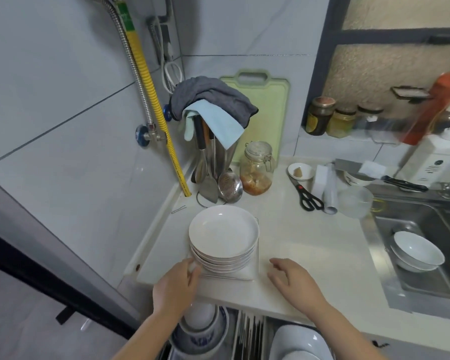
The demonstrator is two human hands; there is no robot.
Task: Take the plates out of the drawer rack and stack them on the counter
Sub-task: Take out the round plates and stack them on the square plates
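Tiled kitchen corner, white counter (309, 245). Plate stack (224, 237) set down; left hand (176, 287) fingers touching its near rim, right hand (292, 281) beside stack, relaxed, empty. Next: probably drawer rack (250, 333) below stack.

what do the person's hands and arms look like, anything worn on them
Both are bare. The left hand and right hand show no gloves, rings or watch, and both forearms are uncovered as far as the bottom edge of the picture, with no sleeve in view. No markings show on either.
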